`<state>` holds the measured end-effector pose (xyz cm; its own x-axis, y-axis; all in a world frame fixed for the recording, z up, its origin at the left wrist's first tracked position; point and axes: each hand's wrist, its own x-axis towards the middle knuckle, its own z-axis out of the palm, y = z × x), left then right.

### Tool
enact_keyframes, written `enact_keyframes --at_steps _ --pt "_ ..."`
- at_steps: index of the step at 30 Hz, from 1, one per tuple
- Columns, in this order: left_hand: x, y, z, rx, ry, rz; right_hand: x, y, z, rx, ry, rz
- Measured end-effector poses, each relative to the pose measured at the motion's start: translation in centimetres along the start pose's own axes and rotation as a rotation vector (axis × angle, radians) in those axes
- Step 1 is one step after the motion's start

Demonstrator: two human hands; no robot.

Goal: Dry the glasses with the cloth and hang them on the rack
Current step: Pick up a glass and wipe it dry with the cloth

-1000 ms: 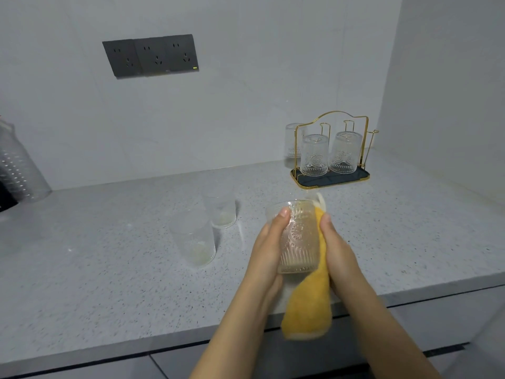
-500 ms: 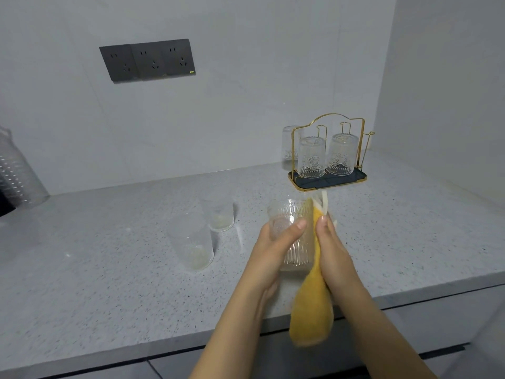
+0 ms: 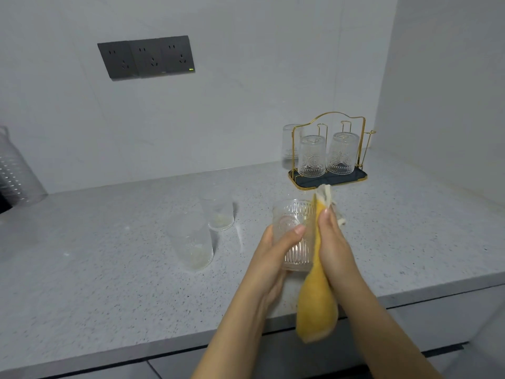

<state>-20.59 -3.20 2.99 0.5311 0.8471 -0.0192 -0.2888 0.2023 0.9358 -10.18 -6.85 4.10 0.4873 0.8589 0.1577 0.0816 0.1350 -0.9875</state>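
My left hand [image 3: 273,253] grips an embossed clear glass [image 3: 293,228] upright above the counter's front part, thumb across its side. My right hand [image 3: 332,244] presses a yellow cloth [image 3: 314,305] against the glass's right side; the cloth hangs down past the counter edge and a pale corner sticks up above my fingers. A gold wire rack [image 3: 329,154] on a dark tray stands at the back right with two embossed glasses upside down on its pegs and a third behind it at the left. Two plain glasses [image 3: 192,242] [image 3: 218,212] stand on the counter to the left.
The grey speckled counter [image 3: 109,269] runs to a wall with a dark socket panel [image 3: 147,60]. A perforated pale container [image 3: 16,170] sits at the far left. A side wall closes off the right, just past the rack.
The glass has been turned and raised a little in my hands, my left thumb now lying across its side. The cloth has bunched narrower along the glass's right side.
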Motion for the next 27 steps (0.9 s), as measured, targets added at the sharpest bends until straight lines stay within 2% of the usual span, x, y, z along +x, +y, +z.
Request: enact_keyframes --at_steps 2,4,9,11,13,16,18,21,24,27 --pt "-0.1 0.0 0.3 -0.071 -0.024 -0.019 1.1 -0.2 -0.5 0.045 0.059 0.088" --pt "0.2 0.1 0.3 -0.079 0.005 0.014 0.5 -0.4 -0.2 0.02 0.026 0.079" --pt "0.8 1.5 -0.2 -0.108 0.153 0.017 -2.8 0.7 1.7 -0.037 -0.16 -0.18" --pt "0.4 1.3 -0.1 -0.027 0.127 0.022 -2.7 0.5 1.9 -0.028 -0.118 -0.211" --pt "0.1 1.1 -0.1 0.065 0.079 0.019 -1.8 0.3 1.5 0.045 -0.048 -0.165" --pt "0.1 1.1 -0.2 0.074 0.016 -0.012 0.5 0.5 0.5 0.119 0.063 0.081" --pt "0.4 1.4 -0.3 0.026 -0.006 -0.054 0.7 0.7 0.5 0.126 0.087 0.141" --pt "1.2 1.3 -0.6 -0.035 0.036 -0.074 -1.7 1.2 1.9 0.087 0.007 0.003" --pt "1.2 0.7 -0.7 0.087 0.172 -0.065 -2.7 1.9 2.7 0.064 -0.012 -0.157" --pt "0.7 0.6 -1.1 0.205 0.184 -0.068 -1.0 1.4 1.6 0.042 0.105 -0.053"
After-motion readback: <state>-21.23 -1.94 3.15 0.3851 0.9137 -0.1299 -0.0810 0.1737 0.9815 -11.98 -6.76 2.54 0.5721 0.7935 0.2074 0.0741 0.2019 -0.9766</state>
